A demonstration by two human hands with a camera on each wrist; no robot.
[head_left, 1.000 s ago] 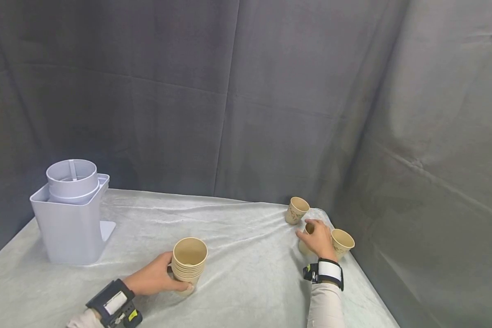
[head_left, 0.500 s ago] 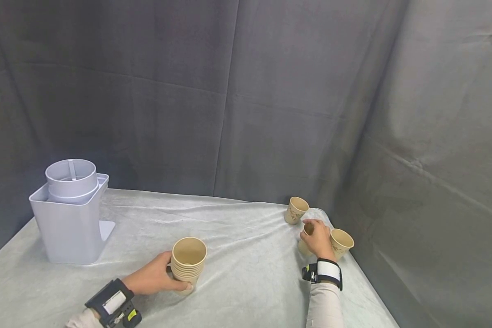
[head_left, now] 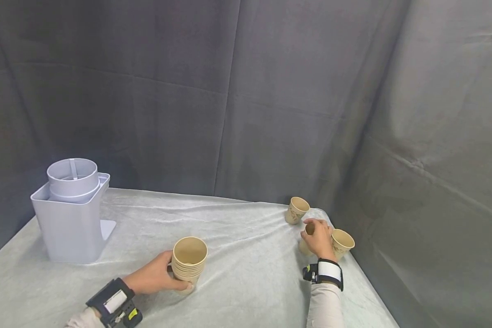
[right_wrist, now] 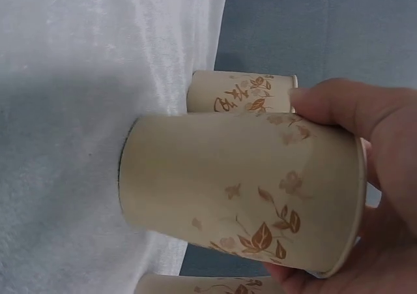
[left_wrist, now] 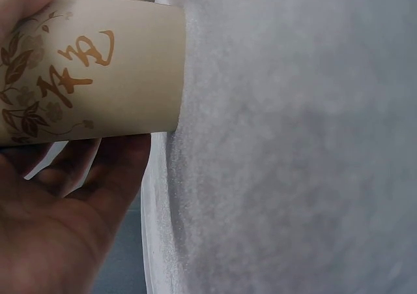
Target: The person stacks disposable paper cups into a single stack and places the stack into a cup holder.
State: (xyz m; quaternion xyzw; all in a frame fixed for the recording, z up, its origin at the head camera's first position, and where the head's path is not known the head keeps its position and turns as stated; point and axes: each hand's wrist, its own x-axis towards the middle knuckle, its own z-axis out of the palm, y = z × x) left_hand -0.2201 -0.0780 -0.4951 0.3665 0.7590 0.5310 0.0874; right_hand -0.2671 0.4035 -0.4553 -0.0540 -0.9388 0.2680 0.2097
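Observation:
My left hand (head_left: 157,274) grips a stack of several nested paper cups (head_left: 190,259), mouths up, on the white cloth. In the left wrist view the lowest cup (left_wrist: 124,66) shows brown leaves and lettering, with its base right at the cloth. Over at the right, my right hand (head_left: 320,240) holds a single paper cup (right_wrist: 228,183) near its rim, thumb on one side and fingers on the other. This cup stands upright with its base at the cloth, and the hand hides much of it in the head view.
Behind the right hand stands another paper cup (head_left: 297,210), and one more paper cup (head_left: 342,243) is just right of that hand. A white box-shaped holder with a round tube (head_left: 71,218) stands at the left. Grey curtains (head_left: 270,100) rise behind the cloth-covered table (head_left: 246,278).
The thumb of my right hand has closed in on the cup it holds. My left hand and the stack have stayed in place.

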